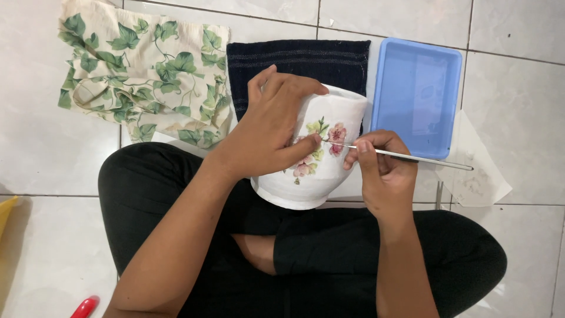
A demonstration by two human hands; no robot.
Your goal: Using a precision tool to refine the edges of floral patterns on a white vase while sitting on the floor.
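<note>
My left hand grips a white ceramic pot lying tilted on my lap, fingers over its upper side and thumb pressing by a pink and green flower picture on its wall. My right hand holds a thin silver-handled brush like a pen, its tip touching the flower picture near my left thumb. I sit cross-legged in black trousers on the floor.
On the white tiled floor ahead lie a cream cloth with green ivy leaves, a dark navy towel, a shallow blue plastic tray and a piece of thin paper. A red object and a yellow edge sit at the left.
</note>
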